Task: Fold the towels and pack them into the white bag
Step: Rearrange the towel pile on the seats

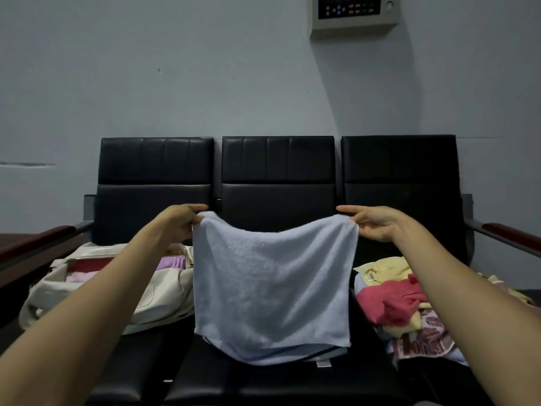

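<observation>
A light blue towel [272,288] hangs doubled over in the air above the middle seat, its lower edge touching the cushion. My left hand [178,222] pinches its top left corner and my right hand [371,224] pinches its top right corner. The white bag [158,300] lies open on the left seat, with pink and purple towels [172,262] inside it. My left forearm crosses in front of the bag and hides part of its opening.
A heap of unfolded towels [401,303] in red, yellow and a printed pattern lies on the right seat. The black three-seat bench [278,177] stands against a grey wall. Metal armrests with dark red pads [509,230] flank it. A control box [354,13] hangs on the wall.
</observation>
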Demonstrator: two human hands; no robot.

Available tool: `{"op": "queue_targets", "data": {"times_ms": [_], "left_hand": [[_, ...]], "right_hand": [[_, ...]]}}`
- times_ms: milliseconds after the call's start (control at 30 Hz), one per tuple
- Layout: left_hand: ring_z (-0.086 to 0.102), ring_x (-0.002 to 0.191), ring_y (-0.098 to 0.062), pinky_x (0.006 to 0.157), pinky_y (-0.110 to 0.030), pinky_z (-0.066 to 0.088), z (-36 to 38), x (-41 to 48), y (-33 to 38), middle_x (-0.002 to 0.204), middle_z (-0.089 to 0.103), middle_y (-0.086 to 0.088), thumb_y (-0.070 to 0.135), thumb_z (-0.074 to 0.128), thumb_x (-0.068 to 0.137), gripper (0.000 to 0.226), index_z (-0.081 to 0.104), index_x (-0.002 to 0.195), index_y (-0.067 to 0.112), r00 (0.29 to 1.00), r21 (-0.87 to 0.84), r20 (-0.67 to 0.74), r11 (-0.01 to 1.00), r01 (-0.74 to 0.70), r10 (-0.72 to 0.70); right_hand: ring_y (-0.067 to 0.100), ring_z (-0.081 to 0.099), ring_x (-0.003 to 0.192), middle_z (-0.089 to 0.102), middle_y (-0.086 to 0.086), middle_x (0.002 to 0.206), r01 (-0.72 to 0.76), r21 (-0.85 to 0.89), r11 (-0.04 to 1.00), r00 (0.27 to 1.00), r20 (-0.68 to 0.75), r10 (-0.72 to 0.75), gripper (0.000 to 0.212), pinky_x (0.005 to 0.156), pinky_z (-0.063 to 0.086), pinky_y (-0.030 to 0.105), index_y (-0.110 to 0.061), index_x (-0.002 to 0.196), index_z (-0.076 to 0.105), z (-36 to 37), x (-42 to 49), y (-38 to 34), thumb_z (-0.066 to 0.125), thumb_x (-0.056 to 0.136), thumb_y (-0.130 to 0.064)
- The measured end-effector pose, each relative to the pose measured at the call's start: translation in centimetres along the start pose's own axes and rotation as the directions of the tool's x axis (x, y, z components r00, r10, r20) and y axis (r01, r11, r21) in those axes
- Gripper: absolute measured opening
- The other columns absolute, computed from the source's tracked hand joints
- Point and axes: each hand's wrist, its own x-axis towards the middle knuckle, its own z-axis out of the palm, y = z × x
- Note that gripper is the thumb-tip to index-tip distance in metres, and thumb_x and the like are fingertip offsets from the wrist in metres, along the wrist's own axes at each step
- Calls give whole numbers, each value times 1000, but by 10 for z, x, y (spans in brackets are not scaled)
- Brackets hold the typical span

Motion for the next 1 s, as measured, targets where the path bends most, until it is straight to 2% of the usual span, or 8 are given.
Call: {"op": "queue_targets", "data": {"times_ms": [133,267,367,433,600,800,900,1000], "left_hand": [[46,73,-23,68,-32,43,7,-5,-16,80,45,-13,-6,29,97,29,49,78,3,988,122,-38,981,151,-147],[36,58,-24,51,-29,40,12,-1,-37,70,39,-13,-4,32,90,26,42,66,-1,977,186,-108,961,203,-185],[54,70,-25,66,-30,51,16,0,-55,89,57,-16,13,53,94,20,57,82,-2,967,253,-5,935,248,-255],[58,77,-16,71,-24,51,20,-4,-60,89,62,-8,15,59,93,9,61,90,7,966,328,49,917,225,-254],[53,92,-19,77,-30,43,19,-4,-69,93,60,-6,1,59,91,14,65,99,12,999,109,36,994,25,-29],[58,74,-17,61,-24,50,3,-6,-52,92,65,-7,5,66,87,18,69,103,12,962,-111,-152,963,-246,228],[61,98,-20,81,-42,54,-4,-7,-41,111,65,-4,12,68,87,24,68,109,22,935,-46,-182,948,-316,303],[58,109,-17,95,-33,49,-4,-10,-28,114,64,-2,6,65,88,34,63,120,17,861,-12,-266,892,-452,433]], "right_hand": [[29,61,105,60,20,116,-71,49,996,997,-2,71,50,67,61,31,-5,111,64,-2,5,13,28,86,20],[31,60,99,58,21,114,-126,59,990,988,-85,131,46,59,60,35,-2,103,63,3,14,31,26,83,18],[27,60,89,60,17,102,-150,55,987,980,-124,156,16,53,59,33,0,101,61,11,16,43,50,90,4],[25,61,86,61,15,99,-164,6,986,974,-159,163,12,56,58,34,0,102,59,13,19,52,60,91,-5],[24,61,89,61,15,97,-196,-23,980,964,-188,188,7,54,58,31,2,99,59,6,27,63,57,92,1],[18,59,90,62,2,89,228,-9,974,929,-297,-221,26,67,46,25,-19,88,63,6,32,48,57,89,6],[13,59,96,66,-3,96,379,-63,923,870,-316,-378,24,71,41,20,-24,90,68,9,25,35,65,85,0],[12,62,99,69,-1,105,440,-17,898,852,-307,-423,22,85,46,25,-24,94,71,11,20,25,68,85,-4]]}}
